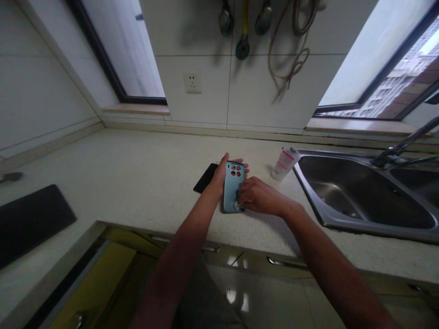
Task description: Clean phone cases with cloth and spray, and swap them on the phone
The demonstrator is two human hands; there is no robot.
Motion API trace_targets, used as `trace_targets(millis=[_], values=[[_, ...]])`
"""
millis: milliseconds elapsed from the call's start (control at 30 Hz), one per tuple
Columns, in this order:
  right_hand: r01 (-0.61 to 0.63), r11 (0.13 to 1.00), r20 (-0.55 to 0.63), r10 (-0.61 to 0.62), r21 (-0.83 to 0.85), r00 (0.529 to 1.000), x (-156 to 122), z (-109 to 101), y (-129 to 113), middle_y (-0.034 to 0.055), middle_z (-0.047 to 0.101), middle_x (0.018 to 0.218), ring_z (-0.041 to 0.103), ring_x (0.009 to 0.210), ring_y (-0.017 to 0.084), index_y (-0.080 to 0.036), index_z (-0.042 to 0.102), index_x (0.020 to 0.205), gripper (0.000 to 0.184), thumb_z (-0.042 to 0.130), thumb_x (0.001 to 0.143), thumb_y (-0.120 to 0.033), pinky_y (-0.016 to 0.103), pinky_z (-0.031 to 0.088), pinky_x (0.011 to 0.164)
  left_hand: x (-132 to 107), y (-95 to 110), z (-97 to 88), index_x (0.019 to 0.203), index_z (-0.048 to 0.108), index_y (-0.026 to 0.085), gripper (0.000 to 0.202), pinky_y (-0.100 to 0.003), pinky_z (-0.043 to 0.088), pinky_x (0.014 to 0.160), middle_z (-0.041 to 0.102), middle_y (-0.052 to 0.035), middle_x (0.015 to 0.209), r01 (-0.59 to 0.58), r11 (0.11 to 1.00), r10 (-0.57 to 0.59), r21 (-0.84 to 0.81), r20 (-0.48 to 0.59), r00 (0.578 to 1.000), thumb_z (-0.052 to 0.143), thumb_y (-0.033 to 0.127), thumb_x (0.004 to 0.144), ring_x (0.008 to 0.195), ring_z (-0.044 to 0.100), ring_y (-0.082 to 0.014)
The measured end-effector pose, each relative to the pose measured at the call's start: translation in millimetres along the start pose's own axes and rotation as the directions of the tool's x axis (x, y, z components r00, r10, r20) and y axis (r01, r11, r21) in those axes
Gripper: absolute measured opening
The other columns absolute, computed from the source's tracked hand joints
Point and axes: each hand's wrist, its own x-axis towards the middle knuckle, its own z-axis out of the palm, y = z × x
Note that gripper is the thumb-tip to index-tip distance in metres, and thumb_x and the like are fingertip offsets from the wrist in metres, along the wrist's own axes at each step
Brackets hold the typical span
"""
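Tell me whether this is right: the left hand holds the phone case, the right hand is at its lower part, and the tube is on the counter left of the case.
Not quite: in the head view, the tube is on the counter right of the phone case. The rest stands.

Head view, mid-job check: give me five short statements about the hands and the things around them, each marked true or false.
1. The left hand holds the phone case. True.
2. The right hand is inside the sink. False: it is at the lower part of the phone case.
3. The tube is between the phone case and the sink. True.
4. The black flat object lies to the right of the phone case. False: it lies to its left, partly hidden by the left hand.
5. The phone case has round openings near its far end. True.
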Motion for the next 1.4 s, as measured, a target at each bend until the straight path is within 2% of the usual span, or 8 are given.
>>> trace_targets(millis=[233, 367, 600, 767, 1067, 1233, 1300, 1400], values=[[-0.131, 0.98, 0.01, 0.134, -0.152, 0.991, 1.1, -1.3, -6.4, 0.0035, 0.075, 0.082, 0.06, 0.095, 0.024, -0.023, 0.077, 0.076, 0.017, 0.068, 0.08, -0.01, 0.038, 0.034, 0.087, 0.5, 5.8, -3.4, 0.095, 0.067, 0.014, 0.044, -0.033, 0.054, 0.066, 0.071, -0.0102, 0.075, 0.008, 1.0, -0.009, -0.016, -0.084, 0.996, 0.042, 0.05, 0.096, 0.065, 0.068, -0.0203], [-0.212, 0.95, -0.1, 0.193, -0.231, 0.976, 3.2, 1.5, -0.4, 0.0053, 0.075, 0.087, 0.059, 0.095, 0.024, -0.022, 0.077, 0.079, 0.017, 0.065, 0.083, -0.011, 0.038, 0.035, 0.083, 1.4, 3.9, -2.4, 0.09, 0.067, 0.014, 0.045, -0.03, 0.051, 0.058, 0.066, -0.0067, 0.064, 0.064, 0.998, -0.064, -0.003, -0.081, 0.995, 0.039, 0.048, 0.098, 0.052, 0.062, -0.0171], [-0.474, 0.868, -0.479, 0.357, -0.145, 0.802, 3.1, 16.2, 28.3, 0.0094, 0.074, 0.093, 0.06, 0.086, 0.024, -0.019, 0.077, 0.092, 0.02, 0.06, 0.087, -0.012, 0.034, 0.042, 0.076, 5.5, -14.4, 4.6, 0.056, 0.051, 0.019, 0.055, -0.023, 0.036, 0.041, 0.049, -0.0006, 0.043, 0.286, 0.954, -0.289, 0.091, 0.02, 0.957, 0.045, 0.056, 0.096, 0.033, 0.042, -0.0106], [-0.473, 0.881, -0.612, 0.363, -0.021, 0.703, 8.7, 29.9, 32.5, 0.01, 0.07, 0.092, 0.061, 0.087, 0.023, -0.02, 0.075, 0.092, 0.021, 0.055, 0.089, -0.016, 0.033, 0.046, 0.076, 5.4, -22.2, 4.4, 0.055, 0.048, 0.02, 0.054, -0.023, 0.039, 0.042, 0.05, -0.0006, 0.043, 0.311, 0.947, -0.313, 0.075, 0.009, 0.95, 0.051, 0.058, 0.094, 0.036, 0.047, -0.0113], [-0.286, 0.935, -0.679, 0.349, 0.208, 0.646, 15.2, 37.1, 30.5, 0.0099, 0.068, 0.097, 0.062, 0.091, 0.024, -0.021, 0.071, 0.098, 0.02, 0.052, 0.092, -0.02, 0.037, 0.05, 0.083, -0.4, -26.6, 4.9, 0.063, 0.056, 0.017, 0.06, -0.026, 0.05, 0.053, 0.061, -0.0059, 0.056, 0.242, 0.97, -0.244, 0.032, 0.104, 0.964, 0.046, 0.069, 0.091, 0.056, 0.065, -0.0174], [-0.278, 0.921, -0.673, 0.39, 0.274, 0.628, 15.1, 38.3, 33.5, 0.01, 0.069, 0.097, 0.063, 0.087, 0.023, -0.021, 0.07, 0.104, 0.024, 0.05, 0.091, -0.022, 0.038, 0.05, 0.081, -4.2, -23.2, 5.1, 0.068, 0.059, 0.018, 0.07, -0.027, 0.049, 0.049, 0.053, -0.0032, 0.047, 0.238, 0.964, -0.256, 0.119, 0.173, 0.951, 0.028, 0.077, 0.09, 0.047, 0.06, -0.0168], [-0.261, 0.902, -0.698, 0.431, 0.343, 0.573, 14.3, 37.0, 37.0, 0.0085, 0.07, 0.095, 0.063, 0.084, 0.022, -0.021, 0.07, 0.102, 0.023, 0.05, 0.089, -0.022, 0.036, 0.051, 0.078, -6.2, -21.8, 5.1, 0.074, 0.063, 0.017, 0.073, -0.027, 0.047, 0.046, 0.055, -0.0035, 0.048, 0.236, 0.96, -0.263, 0.154, 0.19, 0.946, 0.026, 0.079, 0.089, 0.043, 0.058, -0.0166], [-0.221, 0.832, -0.734, 0.554, 0.51, 0.392, 13.2, 34.6, 45.2, 0.0059, 0.069, 0.091, 0.062, 0.08, 0.02, -0.021, 0.067, 0.099, 0.021, 0.05, 0.086, -0.024, 0.035, 0.051, 0.074, -9.9, -22.0, 7.1, 0.096, 0.068, 0.014, 0.068, -0.028, 0.05, 0.049, 0.068, -0.0085, 0.066, 0.242, 0.964, -0.264, 0.11, 0.278, 0.923, 0.032, 0.071, 0.094, 0.054, 0.065, -0.0188]])
